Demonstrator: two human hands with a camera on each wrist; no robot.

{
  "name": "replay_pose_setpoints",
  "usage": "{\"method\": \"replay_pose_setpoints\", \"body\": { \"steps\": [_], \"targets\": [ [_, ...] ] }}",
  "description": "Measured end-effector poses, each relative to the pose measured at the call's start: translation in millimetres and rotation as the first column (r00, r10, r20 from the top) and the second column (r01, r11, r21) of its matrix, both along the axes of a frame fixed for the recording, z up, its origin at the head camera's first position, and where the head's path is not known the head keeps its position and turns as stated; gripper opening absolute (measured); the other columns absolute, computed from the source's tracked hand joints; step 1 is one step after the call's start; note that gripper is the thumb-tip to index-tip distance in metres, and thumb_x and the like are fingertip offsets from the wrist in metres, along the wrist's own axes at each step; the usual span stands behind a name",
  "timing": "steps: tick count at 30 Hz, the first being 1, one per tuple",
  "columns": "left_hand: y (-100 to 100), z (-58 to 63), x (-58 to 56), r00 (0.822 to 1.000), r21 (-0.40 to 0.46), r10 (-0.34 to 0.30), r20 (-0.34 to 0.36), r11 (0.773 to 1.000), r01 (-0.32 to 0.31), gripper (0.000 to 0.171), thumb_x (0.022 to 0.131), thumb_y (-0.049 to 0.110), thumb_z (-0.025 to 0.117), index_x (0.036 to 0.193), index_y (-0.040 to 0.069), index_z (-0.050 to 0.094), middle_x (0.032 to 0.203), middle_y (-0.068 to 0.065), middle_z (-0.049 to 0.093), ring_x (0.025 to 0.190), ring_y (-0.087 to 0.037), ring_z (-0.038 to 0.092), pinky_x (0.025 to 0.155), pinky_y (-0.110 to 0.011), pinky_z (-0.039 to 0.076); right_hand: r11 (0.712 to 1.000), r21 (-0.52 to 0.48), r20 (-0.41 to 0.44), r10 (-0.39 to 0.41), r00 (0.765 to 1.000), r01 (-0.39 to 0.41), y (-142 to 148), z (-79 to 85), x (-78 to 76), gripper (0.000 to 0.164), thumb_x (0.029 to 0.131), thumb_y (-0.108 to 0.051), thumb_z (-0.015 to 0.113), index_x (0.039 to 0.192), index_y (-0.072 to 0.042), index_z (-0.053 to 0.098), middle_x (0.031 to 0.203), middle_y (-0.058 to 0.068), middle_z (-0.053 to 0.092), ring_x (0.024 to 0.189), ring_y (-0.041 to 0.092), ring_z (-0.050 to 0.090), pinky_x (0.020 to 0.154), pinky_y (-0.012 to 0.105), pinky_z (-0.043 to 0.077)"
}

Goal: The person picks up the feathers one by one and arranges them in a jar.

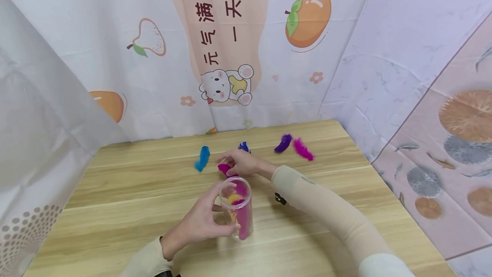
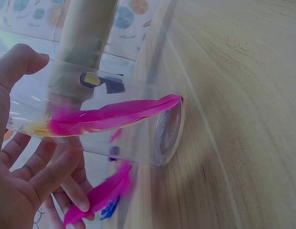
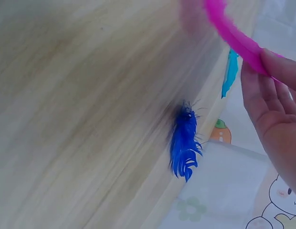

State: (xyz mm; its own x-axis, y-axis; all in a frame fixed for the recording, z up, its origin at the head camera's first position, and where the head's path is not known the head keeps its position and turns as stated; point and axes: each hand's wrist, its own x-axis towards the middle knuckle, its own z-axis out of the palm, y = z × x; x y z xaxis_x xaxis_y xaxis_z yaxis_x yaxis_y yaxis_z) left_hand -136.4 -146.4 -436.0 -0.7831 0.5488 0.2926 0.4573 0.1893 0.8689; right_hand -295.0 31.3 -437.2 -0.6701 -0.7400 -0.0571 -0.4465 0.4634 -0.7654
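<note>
My left hand point(image 1: 201, 217) is around a clear plastic jar point(image 1: 250, 219) that stands upright on the table, thumb on the near side and fingers on the far side. Inside the jar are pink and yellow feathers; one pink feather point(image 2: 124, 112) leans along its wall. Just beyond the open rim, my right hand point(image 1: 242, 161) pinches another pink feather point(image 3: 236, 38) between thumb and fingers. A dark blue feather point(image 3: 185, 140) lies on the table close behind that hand, partly hidden by it in the head view.
A light blue feather point(image 1: 203, 158) lies to the left on the wooden table point(image 1: 134, 208). Toward the back right are a purple feather point(image 1: 283, 143) and a pink feather lying at a slant point(image 1: 303, 148). A printed white curtain point(image 1: 153, 76) hangs along the back edge.
</note>
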Motion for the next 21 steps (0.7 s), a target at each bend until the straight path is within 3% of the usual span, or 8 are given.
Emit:
{"method": "replay_pose_setpoints", "body": {
  "steps": [6, 14, 21],
  "targets": [
    [-2.7, 1.0, 2.1, 1.000, -0.017, 0.020, 0.008, 1.000, -0.020, 0.082, 0.076, 0.026, 0.091, 0.143, 0.027, 0.044, 0.133, 0.003, 0.055, 0.120, -0.025, 0.056, 0.077, -0.041, 0.061, 0.999, -0.036, 0.021, 0.024, 1.000, -0.023, -0.1, 5.9, 4.5, 0.035, 0.092, 0.008, 0.068, 0.123, -0.008, 0.071, 0.111, 0.013, 0.073, 0.097, 0.014, 0.067, 0.087, 0.023, 0.055],
    [-5.7, -4.6, 8.1, 1.000, -0.002, 0.010, 0.006, 1.000, -0.010, 0.082, 0.076, 0.025, 0.091, 0.143, 0.024, 0.044, 0.132, -0.003, 0.056, 0.119, -0.027, 0.057, 0.077, -0.042, 0.061, 0.991, -0.127, 0.137, 0.061, 0.989, -0.043, -2.2, 19.0, 15.5, 0.038, 0.093, 0.007, 0.068, 0.128, -0.006, 0.067, 0.102, 0.000, 0.075, 0.095, 0.014, 0.070, 0.084, 0.026, 0.057],
    [-1.7, -3.5, 0.5, 0.999, -0.017, 0.019, -0.026, 1.000, -0.019, 0.083, 0.077, 0.027, 0.091, 0.145, 0.025, 0.043, 0.135, 0.001, 0.055, 0.122, -0.024, 0.056, 0.077, -0.043, 0.061, 0.983, -0.179, 0.077, 0.056, 0.995, -0.041, 4.3, 51.0, 15.5, 0.047, 0.090, 0.009, 0.071, 0.135, -0.001, 0.062, 0.103, 0.009, 0.076, 0.089, 0.019, 0.072, 0.077, 0.028, 0.059]
  ]
}}
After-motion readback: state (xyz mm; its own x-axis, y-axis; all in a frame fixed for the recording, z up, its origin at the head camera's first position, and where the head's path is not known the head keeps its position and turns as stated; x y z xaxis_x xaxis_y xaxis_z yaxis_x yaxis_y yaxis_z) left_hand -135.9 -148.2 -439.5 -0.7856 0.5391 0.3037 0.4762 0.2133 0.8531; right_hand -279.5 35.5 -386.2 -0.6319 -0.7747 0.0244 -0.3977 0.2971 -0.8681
